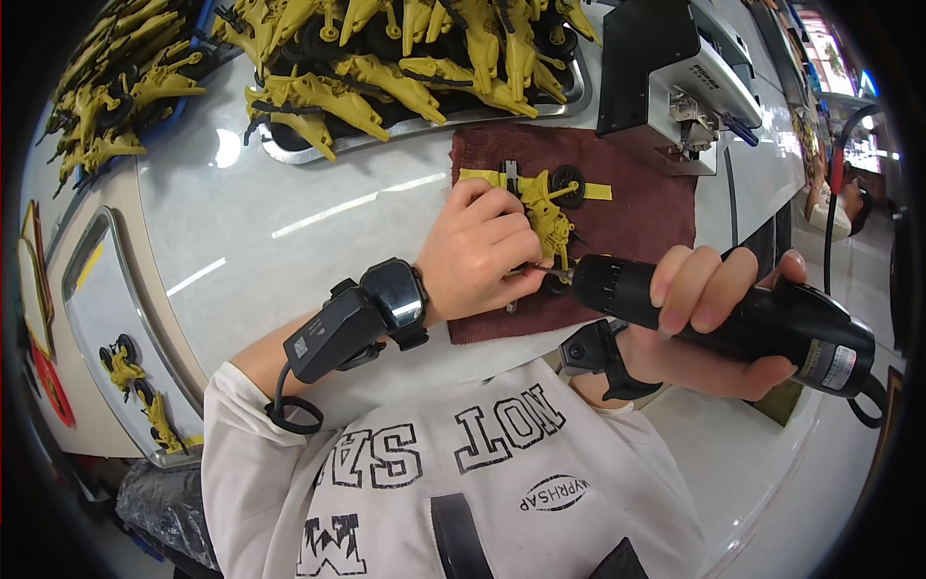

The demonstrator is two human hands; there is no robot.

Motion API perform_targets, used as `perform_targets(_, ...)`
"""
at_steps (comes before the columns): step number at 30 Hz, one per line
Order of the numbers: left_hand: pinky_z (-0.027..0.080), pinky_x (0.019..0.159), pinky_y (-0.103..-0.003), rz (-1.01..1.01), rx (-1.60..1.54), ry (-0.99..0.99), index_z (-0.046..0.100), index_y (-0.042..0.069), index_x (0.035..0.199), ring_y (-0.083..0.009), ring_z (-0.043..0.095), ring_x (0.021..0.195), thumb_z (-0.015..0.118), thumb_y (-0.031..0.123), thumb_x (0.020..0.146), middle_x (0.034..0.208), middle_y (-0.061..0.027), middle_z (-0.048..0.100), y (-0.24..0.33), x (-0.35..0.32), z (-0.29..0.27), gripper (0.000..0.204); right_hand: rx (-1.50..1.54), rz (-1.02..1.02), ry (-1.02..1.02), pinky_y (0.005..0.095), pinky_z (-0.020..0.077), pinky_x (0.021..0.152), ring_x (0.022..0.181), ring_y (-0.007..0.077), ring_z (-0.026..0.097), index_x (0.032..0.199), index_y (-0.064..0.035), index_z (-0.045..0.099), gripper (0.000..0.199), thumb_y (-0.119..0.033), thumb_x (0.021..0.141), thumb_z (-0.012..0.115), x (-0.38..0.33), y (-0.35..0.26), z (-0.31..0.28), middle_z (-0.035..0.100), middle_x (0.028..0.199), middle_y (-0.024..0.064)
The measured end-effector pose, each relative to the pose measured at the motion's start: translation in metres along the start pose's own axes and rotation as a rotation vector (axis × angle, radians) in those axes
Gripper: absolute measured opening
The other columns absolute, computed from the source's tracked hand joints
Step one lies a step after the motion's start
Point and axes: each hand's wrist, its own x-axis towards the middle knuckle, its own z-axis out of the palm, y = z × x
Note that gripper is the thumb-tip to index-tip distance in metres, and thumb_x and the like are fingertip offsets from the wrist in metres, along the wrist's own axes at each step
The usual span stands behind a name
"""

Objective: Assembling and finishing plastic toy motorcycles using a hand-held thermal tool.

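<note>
My left hand presses down on a yellow plastic toy vehicle with black wheels, which lies on a dark red cloth. My right hand grips a black electric screwdriver lying nearly level. Its tip meets the toy just below my left fingers. A black device is strapped to each wrist.
A metal tray piled with several yellow toy parts stands at the back. More yellow parts fill a blue bin at the far left. A second tray at the left holds two assembled toys. A black and white machine sits behind the cloth.
</note>
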Motion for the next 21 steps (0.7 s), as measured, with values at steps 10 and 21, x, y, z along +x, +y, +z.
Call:
perform_targets(10,0.036,0.076,-0.036,-0.055,0.007,-0.021,0.056,0.011,0.069,-0.0210,0.051,0.074,0.074,0.013,0.059,0.072,-0.0001,0.054,0.004,0.002,-0.002,0.021,-0.046,-0.024,-0.046,0.0373,0.0455,0.054,0.052,0.0224,0.052,0.133,-0.0055,0.019,0.079,-0.056,0.083,0.053,0.001,-0.004,0.000,0.052,0.073,0.0118)
perform_targets(21,0.035,0.077,-0.035,0.019,-0.049,-0.078,0.063,0.013,0.079,-0.0192,0.052,0.077,0.074,0.012,0.063,0.078,0.0007,0.056,0.002,0.001,-0.003,0.020,-0.045,-0.024,0.006,0.0326,0.0366,0.053,0.049,0.0156,0.043,0.125,-0.0027,0.036,0.063,-0.045,0.084,0.056,0.002,-0.010,-0.001,0.045,0.069,0.0070)
